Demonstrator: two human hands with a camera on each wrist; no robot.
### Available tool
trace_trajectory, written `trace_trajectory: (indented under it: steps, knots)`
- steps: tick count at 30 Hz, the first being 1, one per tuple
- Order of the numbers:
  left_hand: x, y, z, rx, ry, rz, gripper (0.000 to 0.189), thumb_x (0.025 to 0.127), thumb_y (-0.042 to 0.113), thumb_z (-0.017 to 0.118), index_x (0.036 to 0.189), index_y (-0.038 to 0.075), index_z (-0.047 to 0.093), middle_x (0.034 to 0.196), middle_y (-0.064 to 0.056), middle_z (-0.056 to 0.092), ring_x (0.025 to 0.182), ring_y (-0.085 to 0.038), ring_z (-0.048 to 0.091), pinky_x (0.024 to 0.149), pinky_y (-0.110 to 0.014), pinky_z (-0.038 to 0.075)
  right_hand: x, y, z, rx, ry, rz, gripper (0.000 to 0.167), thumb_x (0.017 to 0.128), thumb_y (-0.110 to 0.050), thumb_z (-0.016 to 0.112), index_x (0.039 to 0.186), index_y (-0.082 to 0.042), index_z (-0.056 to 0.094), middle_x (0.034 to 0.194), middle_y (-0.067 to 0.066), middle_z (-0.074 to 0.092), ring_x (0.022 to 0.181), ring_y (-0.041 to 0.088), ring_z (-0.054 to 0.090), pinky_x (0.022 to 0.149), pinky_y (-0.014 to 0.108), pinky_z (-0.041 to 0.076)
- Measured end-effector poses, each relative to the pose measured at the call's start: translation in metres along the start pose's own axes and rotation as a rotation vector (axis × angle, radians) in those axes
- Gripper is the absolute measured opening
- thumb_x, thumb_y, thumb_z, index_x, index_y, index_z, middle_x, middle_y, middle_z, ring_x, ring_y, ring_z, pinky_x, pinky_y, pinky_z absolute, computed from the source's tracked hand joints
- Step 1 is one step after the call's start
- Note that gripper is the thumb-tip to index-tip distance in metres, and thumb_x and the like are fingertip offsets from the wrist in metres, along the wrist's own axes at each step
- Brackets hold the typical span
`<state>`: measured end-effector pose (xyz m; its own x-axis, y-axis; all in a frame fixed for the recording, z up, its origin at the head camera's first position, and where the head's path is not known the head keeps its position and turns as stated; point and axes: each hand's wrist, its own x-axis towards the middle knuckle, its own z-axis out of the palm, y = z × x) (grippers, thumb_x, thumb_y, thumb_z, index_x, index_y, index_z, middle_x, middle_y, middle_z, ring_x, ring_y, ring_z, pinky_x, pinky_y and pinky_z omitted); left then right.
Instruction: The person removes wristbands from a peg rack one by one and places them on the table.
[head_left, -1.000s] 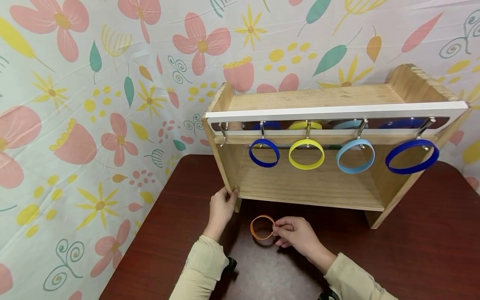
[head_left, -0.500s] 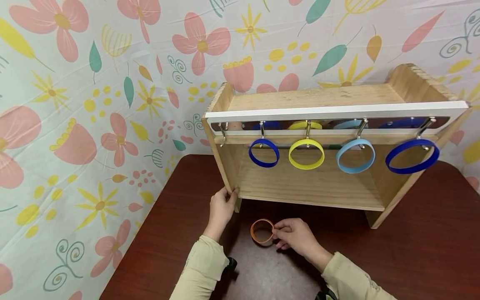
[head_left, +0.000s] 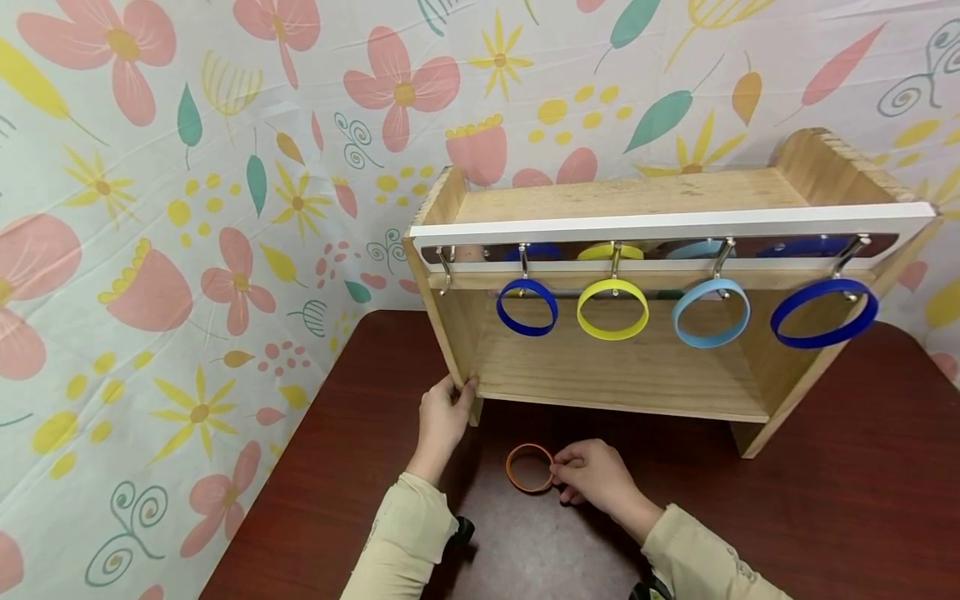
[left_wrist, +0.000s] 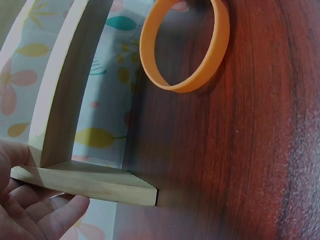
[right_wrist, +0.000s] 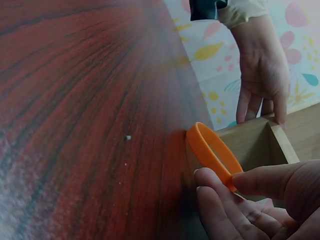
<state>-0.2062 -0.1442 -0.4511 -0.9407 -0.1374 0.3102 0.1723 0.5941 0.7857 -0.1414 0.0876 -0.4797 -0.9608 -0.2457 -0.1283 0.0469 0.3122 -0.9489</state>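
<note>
An orange silicone wristband [right_wrist: 205, 152] is pinched between the thumb and fingers of my right hand [head_left: 602, 478], held by its right edge in front of the wooden shelf [head_left: 615, 367]. The left wrist view shows the band as an upright loop near the table. My left hand [head_left: 442, 421] grips the lower left side panel of the shelf, thumb on one face and fingers on the other. Along the shelf's front rail, metal hooks carry a dark blue wristband [head_left: 501, 321], a yellow wristband [head_left: 612, 334], a light blue wristband [head_left: 711, 342] and a larger-looking dark blue wristband [head_left: 817, 341].
At the rail's left end, one hook [head_left: 446, 273] carries no band. The shelf stands on a dark red-brown wooden table [head_left: 847, 500]. Behind and to the left hangs a flower-patterned cloth [head_left: 247, 167].
My right hand has lowered slightly toward the front with the orange wristband, which has turned a little and shifted slightly right. My left hand stays on the shelf panel.
</note>
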Motion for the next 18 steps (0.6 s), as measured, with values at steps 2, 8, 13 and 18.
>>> trace_trajectory:
  steps: [2, 8, 13, 18]
  knots:
    - [-0.0002, 0.0006, -0.0001, 0.0, -0.002, -0.003, 0.017, 0.096, 0.025, 0.065, 0.09, 0.011, 0.072, 0.075, -0.002, 0.069, 0.063, -0.011, 0.061, 0.053, -0.027, 0.049, -0.0002, 0.0003, -0.0001, -0.002, 0.003, 0.013, 0.015, 0.086, 0.0, 0.068, 0.097, 0.011, 0.067, 0.074, 0.013, 0.069, 0.056, 0.024, 0.066, 0.052, 0.035, 0.055]
    - [-0.0009, 0.0017, -0.0009, 0.008, -0.006, -0.014, 0.017, 0.096, 0.025, 0.065, 0.092, 0.01, 0.072, 0.071, -0.002, 0.067, 0.059, -0.011, 0.059, 0.052, -0.027, 0.048, 0.0, 0.0022, 0.0, -0.013, -0.005, 0.02, 0.015, 0.086, 0.001, 0.068, 0.097, 0.011, 0.067, 0.074, 0.013, 0.07, 0.056, 0.023, 0.066, 0.052, 0.034, 0.055]
    - [-0.0005, 0.0018, -0.0008, 0.018, 0.0, -0.006, 0.017, 0.095, 0.025, 0.065, 0.094, 0.011, 0.073, 0.075, -0.002, 0.07, 0.062, -0.011, 0.061, 0.054, -0.027, 0.049, 0.0001, 0.0043, -0.0015, -0.023, -0.011, 0.007, 0.015, 0.086, 0.0, 0.069, 0.097, 0.011, 0.067, 0.075, 0.013, 0.07, 0.056, 0.023, 0.066, 0.052, 0.034, 0.055]
    - [0.0003, 0.0008, -0.0008, 0.018, 0.0, 0.003, 0.016, 0.095, 0.025, 0.065, 0.094, 0.011, 0.073, 0.077, -0.002, 0.07, 0.064, -0.012, 0.062, 0.055, -0.028, 0.05, 0.0005, 0.0034, -0.0029, -0.02, -0.009, 0.016, 0.013, 0.086, 0.0, 0.069, 0.096, 0.008, 0.068, 0.076, 0.012, 0.07, 0.058, 0.024, 0.066, 0.053, 0.034, 0.055]
